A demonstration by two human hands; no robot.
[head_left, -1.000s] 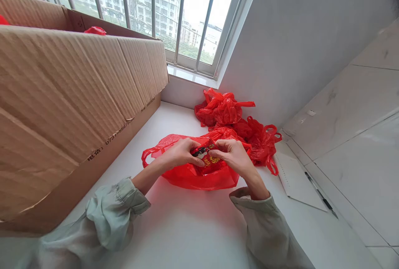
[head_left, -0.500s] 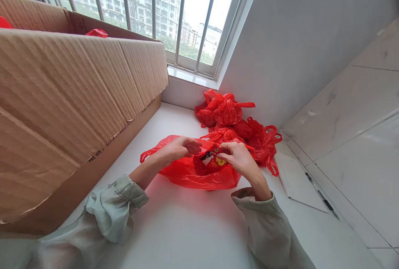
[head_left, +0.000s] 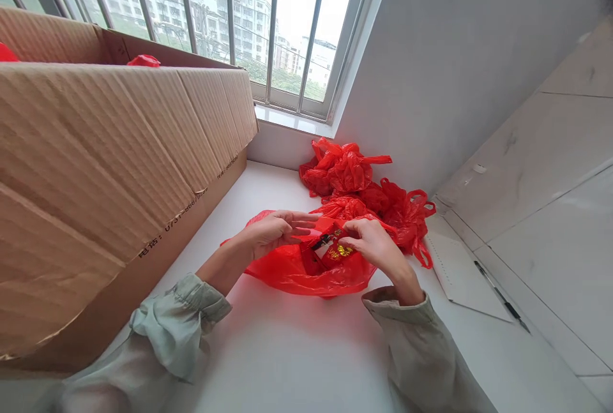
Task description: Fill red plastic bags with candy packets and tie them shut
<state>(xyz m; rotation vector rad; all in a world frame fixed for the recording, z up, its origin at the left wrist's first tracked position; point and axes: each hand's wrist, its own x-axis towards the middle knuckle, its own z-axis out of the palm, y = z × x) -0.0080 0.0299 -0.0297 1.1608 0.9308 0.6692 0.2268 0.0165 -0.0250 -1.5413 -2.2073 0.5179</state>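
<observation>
The red packet sits inside the open plastic bag. The left hand is outstretched, holding nothing; the right hand curls at the packet's edge — whether gripping, I can't tell. This looks like positioning — shifting it calls for a secure pinch.

Gold print on the red packet is illegibly small, and the left edge crops the cardboard box.
</observation>
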